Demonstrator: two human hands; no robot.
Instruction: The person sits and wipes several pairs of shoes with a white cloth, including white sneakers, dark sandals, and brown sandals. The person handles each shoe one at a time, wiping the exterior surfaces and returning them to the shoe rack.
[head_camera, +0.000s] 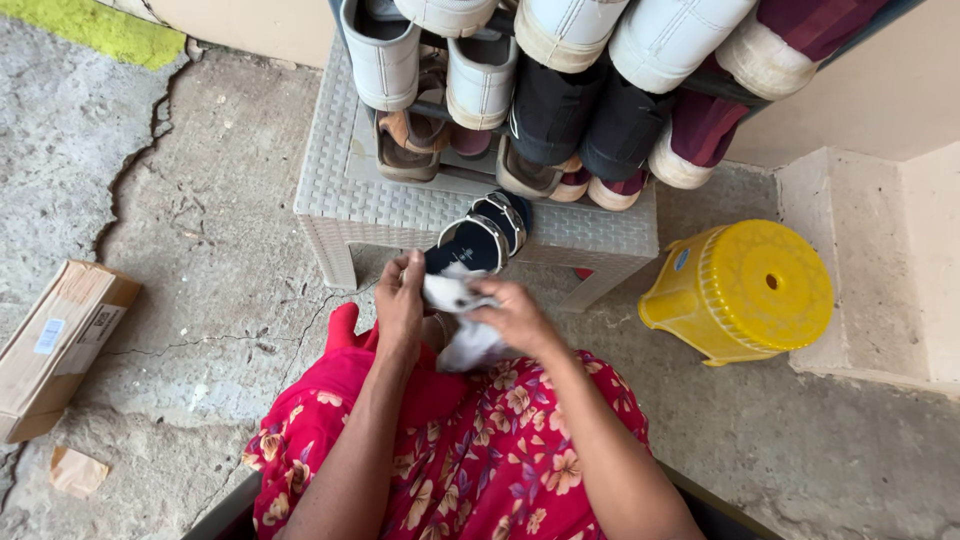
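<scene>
My left hand (400, 300) grips the heel end of a dark blue sandal (482, 236) with white-edged straps, held up in front of my lap. My right hand (515, 315) presses a crumpled white cloth (462, 318) against the sandal's near side; the cloth hangs down over my red floral dress. The sandal's toe end points toward the grey woven shoe rack (345, 200) just ahead of me.
The rack holds several white, black and maroon shoes (560, 60) and sandals. A yellow plastic stool (745, 290) stands to the right beside a low concrete step (860, 260). A cardboard box (55, 345) lies at the left on the cracked concrete floor.
</scene>
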